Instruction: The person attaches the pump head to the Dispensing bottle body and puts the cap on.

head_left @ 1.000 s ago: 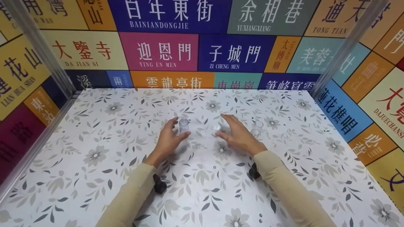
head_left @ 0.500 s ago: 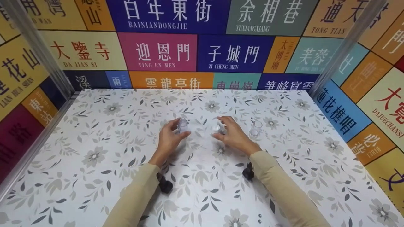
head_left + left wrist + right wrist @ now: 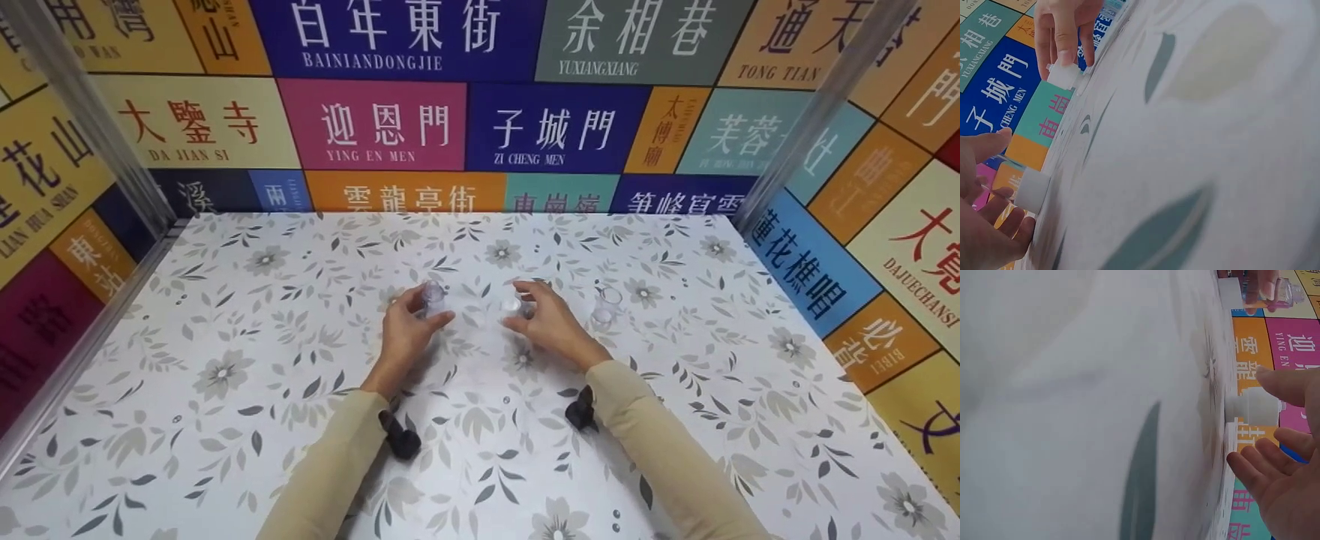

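My left hand (image 3: 409,330) is curved around a small clear bottle (image 3: 434,298), its thumb on the near side. That bottle stands upright on a white lower part (image 3: 1032,190), with a narrow clear neck (image 3: 1297,293) on top. In the left wrist view a slim gap shows between thumb and bottle. To the right, my right hand (image 3: 551,324) is spread around a small white, cap-like piece (image 3: 1261,406) with a narrower foot on the table. Its thumb lies near one side; the other fingers stay apart from it. Fingers partly cover both things.
Farther right on the table stands a clear, see-through piece (image 3: 606,306) with a round rim. White cloth with grey flowers and leaves (image 3: 480,420) covers the table. Panels with large lettering (image 3: 375,124) rise behind and at both sides, with clear corner posts (image 3: 817,112).
Both hands have moved slightly inward, and their fingers have closed in nearer to the bottle and the white piece. The things on the table keep their places.
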{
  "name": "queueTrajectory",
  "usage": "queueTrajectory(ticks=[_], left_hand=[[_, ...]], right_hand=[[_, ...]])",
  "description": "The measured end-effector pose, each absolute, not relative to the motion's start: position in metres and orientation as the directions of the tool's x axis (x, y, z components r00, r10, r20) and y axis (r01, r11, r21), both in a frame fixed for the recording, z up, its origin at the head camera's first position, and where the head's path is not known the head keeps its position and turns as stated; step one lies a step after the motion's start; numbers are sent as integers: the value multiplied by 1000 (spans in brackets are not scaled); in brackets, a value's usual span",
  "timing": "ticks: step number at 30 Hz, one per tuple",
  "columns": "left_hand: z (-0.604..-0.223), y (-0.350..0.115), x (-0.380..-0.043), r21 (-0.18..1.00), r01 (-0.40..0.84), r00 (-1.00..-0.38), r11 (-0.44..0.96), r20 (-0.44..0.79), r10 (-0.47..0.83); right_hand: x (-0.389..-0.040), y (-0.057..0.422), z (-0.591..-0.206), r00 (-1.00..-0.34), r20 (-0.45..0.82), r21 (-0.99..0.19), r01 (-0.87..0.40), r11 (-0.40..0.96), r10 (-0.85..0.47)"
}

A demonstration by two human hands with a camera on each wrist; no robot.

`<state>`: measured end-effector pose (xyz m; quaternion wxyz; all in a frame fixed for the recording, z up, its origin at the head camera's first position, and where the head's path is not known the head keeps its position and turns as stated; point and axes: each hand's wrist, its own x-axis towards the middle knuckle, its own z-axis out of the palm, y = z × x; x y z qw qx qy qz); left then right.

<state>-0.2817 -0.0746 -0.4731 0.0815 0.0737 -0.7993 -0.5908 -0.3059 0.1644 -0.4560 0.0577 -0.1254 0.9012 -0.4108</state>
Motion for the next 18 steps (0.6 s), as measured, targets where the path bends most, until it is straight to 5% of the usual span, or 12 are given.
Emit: queueTrajectory(ticks=[18], left_hand=[[-474,-70,-282,965,-20,-966,261,49,-253]], right_hand=[[-310,153,-459,-974,28,-777,-163,609,-225]])
